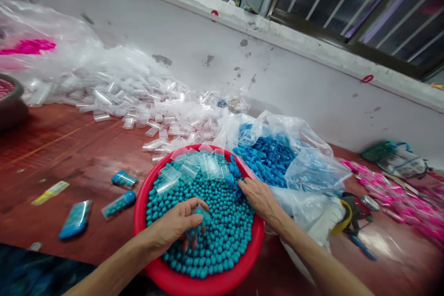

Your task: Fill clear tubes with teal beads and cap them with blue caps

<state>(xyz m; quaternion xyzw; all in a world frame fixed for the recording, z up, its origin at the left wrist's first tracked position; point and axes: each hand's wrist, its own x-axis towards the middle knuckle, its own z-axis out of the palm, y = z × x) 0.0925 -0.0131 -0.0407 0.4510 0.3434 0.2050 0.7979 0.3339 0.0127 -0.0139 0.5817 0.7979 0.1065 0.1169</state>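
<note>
A red basin (257, 240) full of teal beads (211, 259) stands at the front centre, with clear plastic tubes (210, 166) lying on the beads at its back. Over the beads, my left hand (189, 224) curls its fingers around a clear container with teal beads showing through. My right hand (253, 194) is at the basin's right rim, its fingertips closed at some blue caps (237, 180). Behind it an open plastic bag holds many more blue caps (270, 152).
Filled, blue-capped containers (75, 219) and a yellow cutter (51, 193) lie left on the red table (69, 148). A heap of clear tubes (138, 88) runs along the wall. Pink pieces (398, 194), scissors and a dark bowl (12, 106) lie farther out.
</note>
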